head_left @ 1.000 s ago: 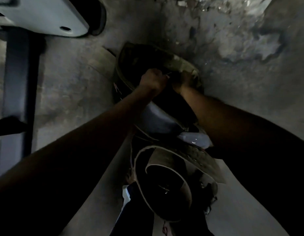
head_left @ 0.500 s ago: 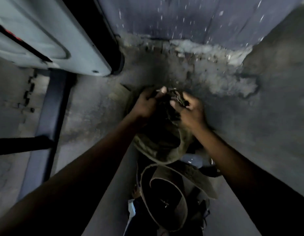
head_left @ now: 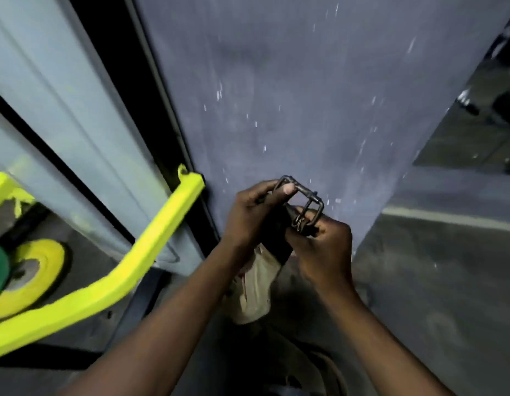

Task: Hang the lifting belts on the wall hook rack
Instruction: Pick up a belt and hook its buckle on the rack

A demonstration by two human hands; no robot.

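I hold one lifting belt (head_left: pixel 259 281) up in front of a grey-blue wall (head_left: pixel 276 95). Its dark metal buckle (head_left: pixel 303 202) sticks up between my hands. My left hand (head_left: pixel 254 215) grips the belt at the buckle's left side, thumb on the frame. My right hand (head_left: pixel 322 247) pinches the strap just below the buckle's right end. The strap hangs down between my forearms, dark on top and tan lower down. No hook rack is in view. More belts (head_left: pixel 319 367) lie dimly on the floor below.
A bright yellow metal bar (head_left: pixel 128 270) of a gym machine slants across the left. Yellow and green weight plates (head_left: pixel 28 275) sit at the far left. A pale grey panel (head_left: pixel 62 110) stands beside the wall. Grey floor (head_left: pixel 448 281) spreads to the right.
Both hands lifted the belt from the pile on the floor up to wall height. The view tilted upward, so the wall and the yellow machine came into sight.
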